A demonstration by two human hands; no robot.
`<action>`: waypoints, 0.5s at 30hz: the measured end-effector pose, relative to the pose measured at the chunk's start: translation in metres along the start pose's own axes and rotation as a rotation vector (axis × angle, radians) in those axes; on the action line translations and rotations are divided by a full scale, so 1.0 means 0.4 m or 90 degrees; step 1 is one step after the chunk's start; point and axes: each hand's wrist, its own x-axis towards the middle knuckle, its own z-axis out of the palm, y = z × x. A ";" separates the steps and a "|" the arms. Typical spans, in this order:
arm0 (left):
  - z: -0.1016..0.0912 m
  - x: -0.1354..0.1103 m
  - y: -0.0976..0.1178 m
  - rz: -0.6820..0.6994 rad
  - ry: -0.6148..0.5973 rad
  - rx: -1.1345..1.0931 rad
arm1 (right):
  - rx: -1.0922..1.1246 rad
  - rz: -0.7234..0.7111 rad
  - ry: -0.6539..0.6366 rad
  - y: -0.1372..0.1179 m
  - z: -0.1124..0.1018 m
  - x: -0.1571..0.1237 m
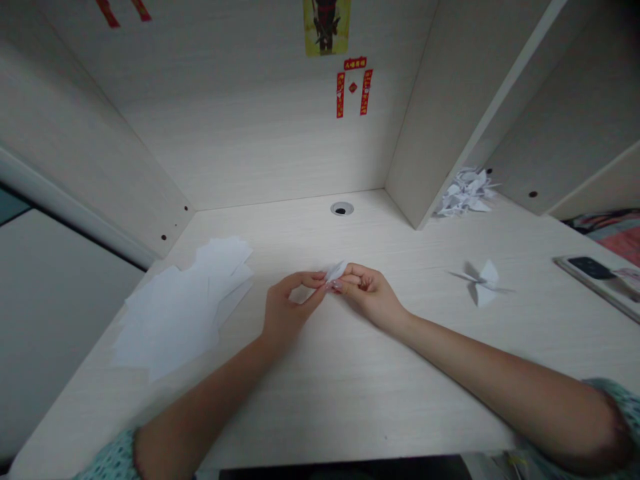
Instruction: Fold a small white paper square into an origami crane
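Note:
Both my hands meet at the middle of the pale wooden desk. Between them is a small folded piece of white paper. My left hand pinches its near end with thumb and forefinger. My right hand has its fingers curled round the other side of the paper. Most of the paper is hidden by my fingers.
A loose stack of white paper sheets lies at the left. A finished folded paper crane sits at the right, and a heap of cranes lies in the side shelf. A phone rests at the far right. A cable hole is at the back.

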 end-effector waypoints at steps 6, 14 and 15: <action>0.010 0.010 -0.009 -0.169 -0.018 -0.206 | -0.027 -0.017 0.034 -0.002 0.001 0.002; 0.007 0.020 -0.013 -0.225 -0.103 -0.203 | -0.154 -0.072 0.063 -0.002 0.003 -0.006; 0.007 0.021 -0.012 -0.228 -0.113 -0.189 | -0.187 -0.097 0.060 -0.002 0.001 -0.007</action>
